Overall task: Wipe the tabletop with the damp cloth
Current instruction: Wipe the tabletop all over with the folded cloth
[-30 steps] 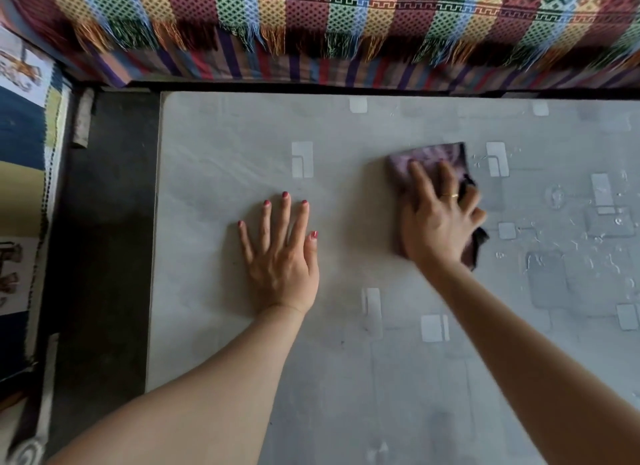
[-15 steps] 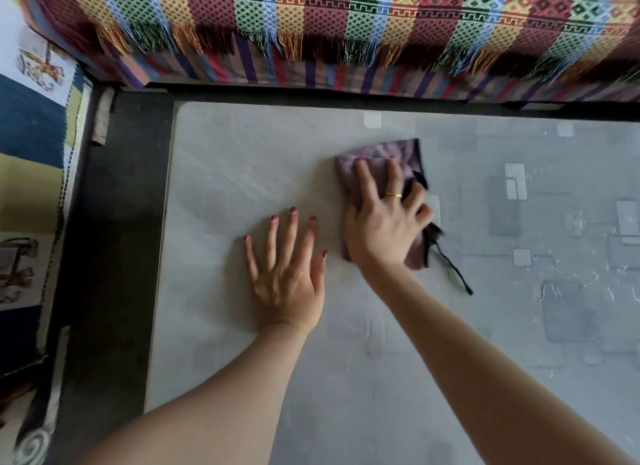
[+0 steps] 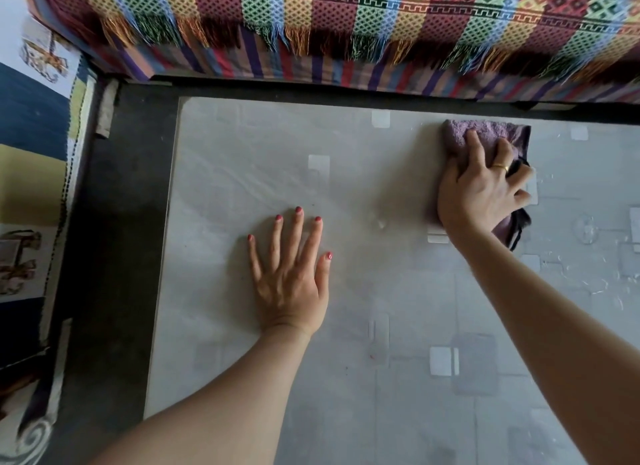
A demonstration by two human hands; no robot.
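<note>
A grey tabletop (image 3: 242, 173) with pale square patterns fills the view. A purple damp cloth (image 3: 485, 132) with a dark trailing edge lies near the table's far edge, right of centre. My right hand (image 3: 478, 191) presses down on it with spread fingers and covers most of it. My left hand (image 3: 291, 277) rests flat on the bare tabletop with straight fingers, to the left of the cloth and nearer to me.
Water drops and streaks (image 3: 588, 284) lie on the table's right part. A sofa with a colourful fringed throw (image 3: 346, 21) runs along the far edge. Dark floor (image 3: 114, 222) and a patterned rug (image 3: 27, 153) lie beyond the table's left edge.
My right hand slid the cloth left until it was just above my left hand, then back to the right and farther away. My left hand stayed flat in place.
</note>
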